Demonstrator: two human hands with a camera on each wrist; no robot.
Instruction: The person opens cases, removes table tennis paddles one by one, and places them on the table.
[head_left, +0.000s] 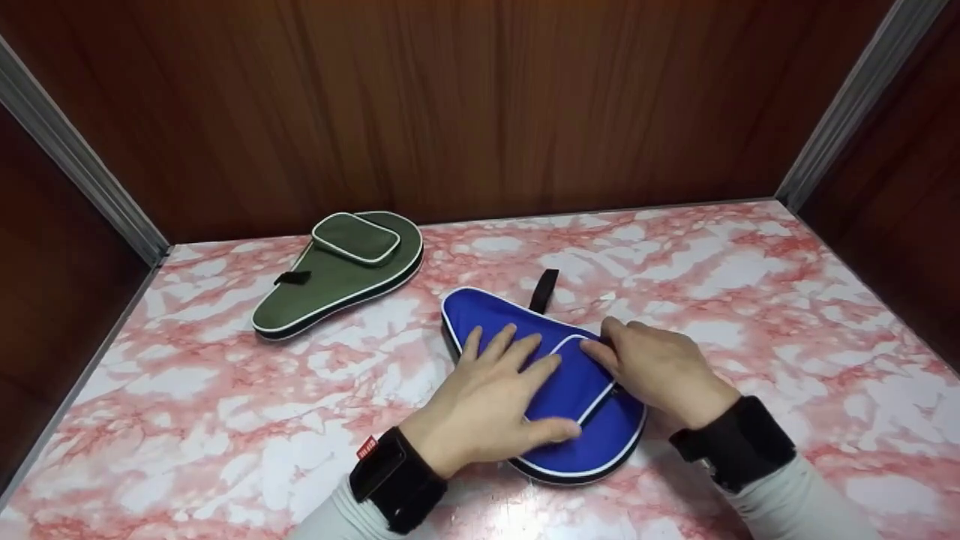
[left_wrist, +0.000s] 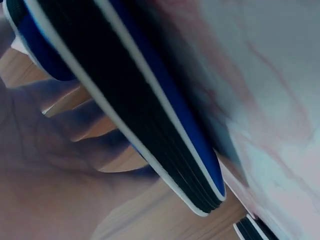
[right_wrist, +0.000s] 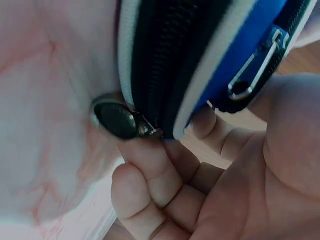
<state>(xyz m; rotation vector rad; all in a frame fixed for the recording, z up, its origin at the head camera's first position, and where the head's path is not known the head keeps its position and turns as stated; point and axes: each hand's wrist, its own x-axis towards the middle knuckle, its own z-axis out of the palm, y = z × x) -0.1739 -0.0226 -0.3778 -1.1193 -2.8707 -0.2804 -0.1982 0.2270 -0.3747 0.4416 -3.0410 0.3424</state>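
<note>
Blue paddle case (head_left: 555,390) lies flat on marble table (head_left: 750,300), near and right of the green case (head_left: 341,274). Left hand (head_left: 487,397) presses it, fingers spread flat. Right hand (head_left: 660,371) pinches round zipper pull (right_wrist: 116,119) at case edge. Judgement: keep case pinned, draw along track.

matt cloth blue case (head_left: 491,326), metal zip pull (right_wrist: 116,119)
</note>
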